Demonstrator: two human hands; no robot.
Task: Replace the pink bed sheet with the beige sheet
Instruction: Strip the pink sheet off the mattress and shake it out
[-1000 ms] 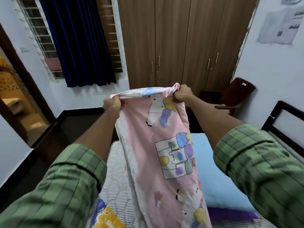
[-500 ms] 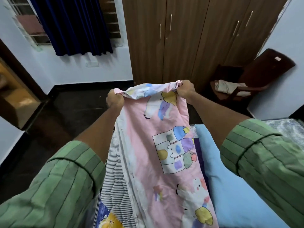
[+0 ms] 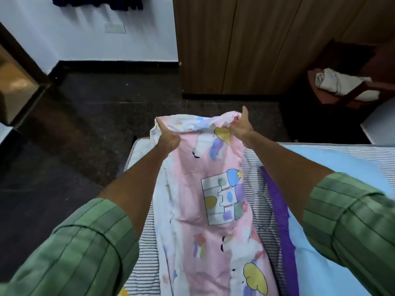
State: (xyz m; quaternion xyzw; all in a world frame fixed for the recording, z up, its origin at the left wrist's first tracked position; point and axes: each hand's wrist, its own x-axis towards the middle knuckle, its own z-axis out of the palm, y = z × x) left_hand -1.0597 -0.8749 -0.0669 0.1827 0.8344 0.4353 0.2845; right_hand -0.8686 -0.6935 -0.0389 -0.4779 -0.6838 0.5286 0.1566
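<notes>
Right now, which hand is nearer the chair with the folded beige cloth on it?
Right. The right hand grips the pink sheet's far corner on the chair's side; the left hand grips the opposite corner, farther from it.

I'm looking down past the bed's foot at a dark speckled stone floor (image 3: 89, 116). Ahead stands a brown wood-grain wardrobe (image 3: 235, 43) with tall doors, reaching the floor. Left of it runs a white wall (image 3: 85, 35) with black skirting, and the hem of a dark blue curtain (image 3: 96, 2) hangs at the top edge. At far left I see a dark wooden door frame (image 3: 23, 60). To the right sits a dark brown chair (image 3: 350, 92). On the bed, a grey-striped quilted mattress (image 3: 145, 253) shows beside a light blue cover (image 3: 333, 159) with a purple ribbed band (image 3: 280, 212).
</notes>
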